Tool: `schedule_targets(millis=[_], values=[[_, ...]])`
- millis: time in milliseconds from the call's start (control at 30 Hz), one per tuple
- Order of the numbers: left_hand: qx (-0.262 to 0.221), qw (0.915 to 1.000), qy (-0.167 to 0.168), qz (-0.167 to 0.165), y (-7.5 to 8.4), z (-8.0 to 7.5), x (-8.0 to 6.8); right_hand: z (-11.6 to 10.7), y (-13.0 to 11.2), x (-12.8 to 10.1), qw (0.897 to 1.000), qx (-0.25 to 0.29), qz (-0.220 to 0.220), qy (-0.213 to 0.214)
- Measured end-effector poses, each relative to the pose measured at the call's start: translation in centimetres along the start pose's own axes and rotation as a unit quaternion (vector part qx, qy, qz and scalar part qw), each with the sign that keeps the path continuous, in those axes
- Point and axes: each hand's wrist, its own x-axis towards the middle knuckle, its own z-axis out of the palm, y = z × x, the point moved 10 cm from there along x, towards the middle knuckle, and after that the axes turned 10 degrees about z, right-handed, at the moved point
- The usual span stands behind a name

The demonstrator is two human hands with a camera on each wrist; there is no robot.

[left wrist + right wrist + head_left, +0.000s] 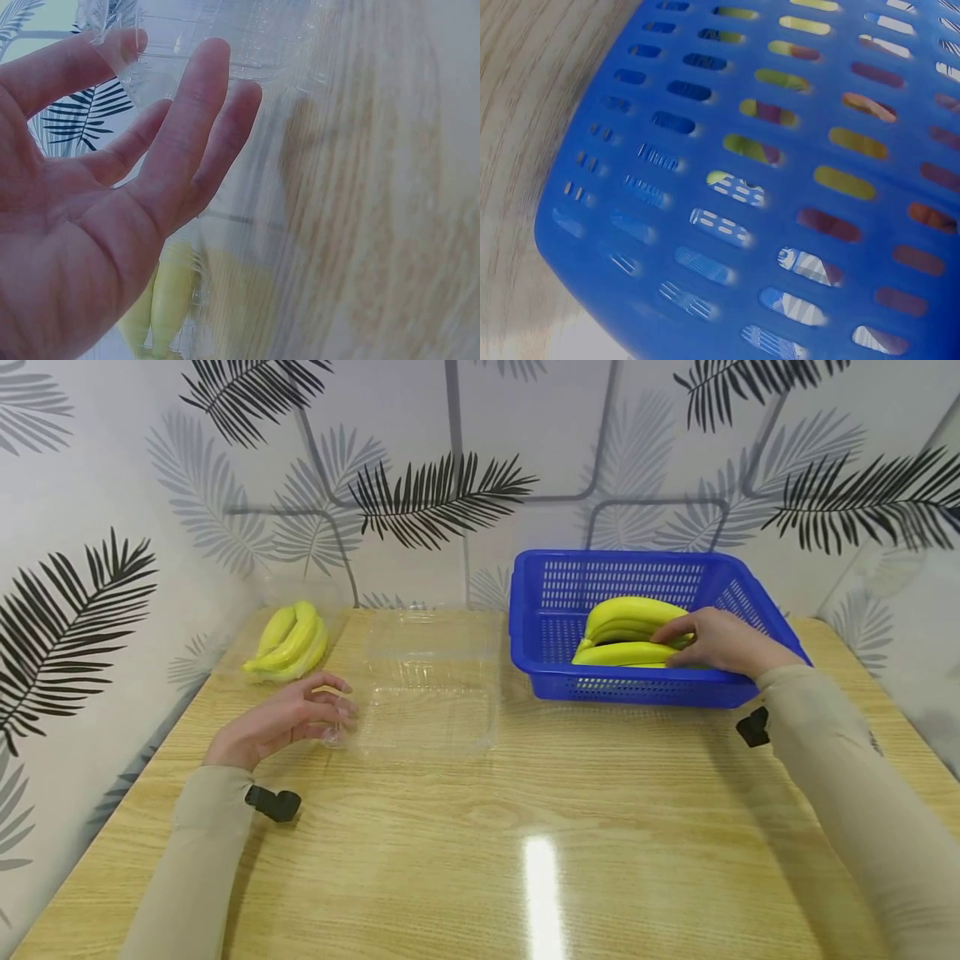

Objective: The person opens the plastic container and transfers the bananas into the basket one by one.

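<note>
Two hands are busy here, one on each side of the table (465, 827). On the left, the left hand (281, 722) rests by the near left corner of a clear box (427, 693), which lies open and flat. Its fingers (191, 127) are loose and nearly straight, with the tips touching the box edge; they do not seem to pinch it. Just past those fingers, toward the wall, a bunch of bananas (288, 642) lies inside another clear box (300, 618). On the right, the right hand (720, 642) reaches into the blue basket (547, 610). Its fingers curl over the top of the basket bananas (630, 627), with the tips on the upper fruit and the thumb tucked low, so it looks like a grip just being taken. The right wrist view shows only the basket wall from outside, with yellow showing through the holes. I think the step in hand is picking up this bunch while the left hand keeps the open box from sliding. The next move calls for a firm hold under the bunch, a lift clear of the basket rim, and a short carry left to the open box, which sits between the two hands.
</note>
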Motion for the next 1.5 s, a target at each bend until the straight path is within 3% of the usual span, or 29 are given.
schedule_targets(millis=[400,867,1200,1400,1500], values=[[-0.005,1.0000,0.000,0.006,-0.1,0.1,0.1,-0.4,0.3,-0.6,1.000,0.023,0.019,0.008],[0.028,0.9993,0.023,0.001,0.0,-0.1,0.1,-2.2,-1.9,-2.6,0.996,0.023,0.034,0.075],[0.070,0.9963,0.048,0.010,1.5,-0.5,-0.1,-2.7,-7.7,-4.7,0.989,0.075,-0.019,0.130],[0.115,0.9913,0.060,0.021,3.1,-1.0,-0.7,-2.2,-13.0,-5.8,0.978,0.086,-0.093,0.164],[0.142,0.9860,0.076,0.042,4.4,-1.6,-1.2,-1.5,-15.2,-5.9,0.973,0.094,-0.126,0.167]])
